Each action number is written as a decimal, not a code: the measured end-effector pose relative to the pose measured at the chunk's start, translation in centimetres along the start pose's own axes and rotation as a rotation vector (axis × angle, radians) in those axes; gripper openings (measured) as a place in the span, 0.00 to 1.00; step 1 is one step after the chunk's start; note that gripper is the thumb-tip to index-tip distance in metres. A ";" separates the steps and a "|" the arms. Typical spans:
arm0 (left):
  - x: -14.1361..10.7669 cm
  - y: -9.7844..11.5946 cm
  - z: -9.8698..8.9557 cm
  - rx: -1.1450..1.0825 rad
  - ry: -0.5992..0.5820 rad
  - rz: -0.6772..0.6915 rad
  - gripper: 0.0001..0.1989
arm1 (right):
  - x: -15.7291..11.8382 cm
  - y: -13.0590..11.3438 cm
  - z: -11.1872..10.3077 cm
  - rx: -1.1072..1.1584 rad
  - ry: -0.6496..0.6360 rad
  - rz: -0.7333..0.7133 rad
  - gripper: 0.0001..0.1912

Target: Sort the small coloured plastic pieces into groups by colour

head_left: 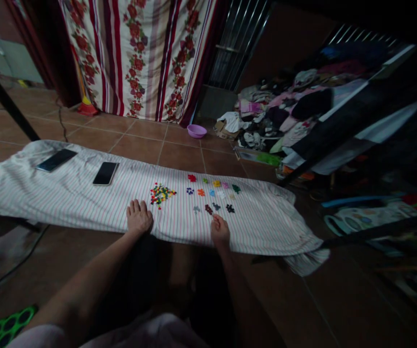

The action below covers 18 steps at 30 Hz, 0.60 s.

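My left hand (139, 217) lies flat on the striped cloth (95, 208), fingers apart, holding nothing. Just beyond it is a mixed heap of small coloured pieces (161, 193), perhaps beads. My right hand (220, 231) is closed, thumb and forefinger together; whatever it may hold is too small to make out. Its fingertips are close to a brown pile (208, 209) and a dark grey pile (216, 206). Around these sit several small piles sorted by colour, among them a black pile (230, 208), an orange pile (201, 192), a red pile (192, 178) and a dark green pile (236, 188).
Two phones, a dark one (56, 160) and a light-edged one (106, 173), lie on the cloth's left part. A purple basin (196, 131) stands on the tiled floor before a floral curtain (139, 58). Heaped clothes (284, 106) fill the back right.
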<state>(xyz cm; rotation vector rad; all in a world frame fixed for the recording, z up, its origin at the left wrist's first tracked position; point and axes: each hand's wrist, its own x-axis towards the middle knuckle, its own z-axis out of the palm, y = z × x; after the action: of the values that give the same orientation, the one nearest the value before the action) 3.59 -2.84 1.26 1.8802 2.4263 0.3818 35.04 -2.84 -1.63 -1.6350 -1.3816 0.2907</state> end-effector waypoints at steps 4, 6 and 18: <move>-0.4 0.1 -1.2 0.002 -0.143 0.017 0.27 | -1.2 -2.4 0.4 0.007 -0.047 -0.033 0.18; -1.0 -0.1 -1.5 0.020 -0.181 0.053 0.26 | -1.9 -3.7 1.1 0.022 -0.102 -0.051 0.17; -5.4 -3.4 -5.1 -0.160 -0.192 0.252 0.17 | -4.5 -11.3 7.8 0.042 -0.461 -0.188 0.11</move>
<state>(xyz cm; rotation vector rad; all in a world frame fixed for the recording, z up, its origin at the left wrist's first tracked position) 0.79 -9.67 4.81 2.0503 1.9838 0.3742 20.87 -3.78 1.19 -1.4414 -1.8465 0.6085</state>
